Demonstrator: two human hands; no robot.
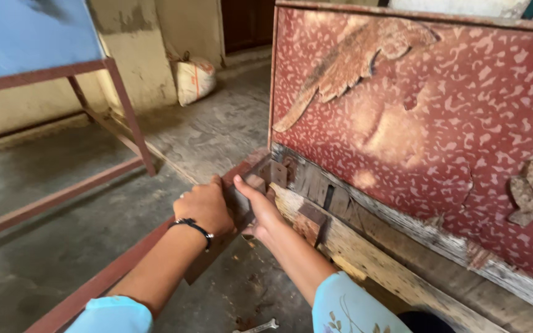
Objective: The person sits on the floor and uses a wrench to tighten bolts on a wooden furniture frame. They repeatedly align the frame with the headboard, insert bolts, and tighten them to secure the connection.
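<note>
Both my hands meet at the corner of a rusty red metal frame (112,277), just below a large red patterned panel (439,111) that stands upright. My left hand (203,206), with a black bracelet on its wrist, is curled over the frame's edge and grips a small dark metal piece (240,202). My right hand (260,209) presses against that same piece from the right, its thumb pointing up. A rusty bracket (277,173) sits just beyond my fingers, at the end of a worn wooden beam (365,253).
A blue board on a red metal stand (124,105) is at the left. A white sack (194,79) leans on the far wall. A wrench (259,327) lies on the concrete floor below my arms. Another rusty bracket (308,223) sits on the beam.
</note>
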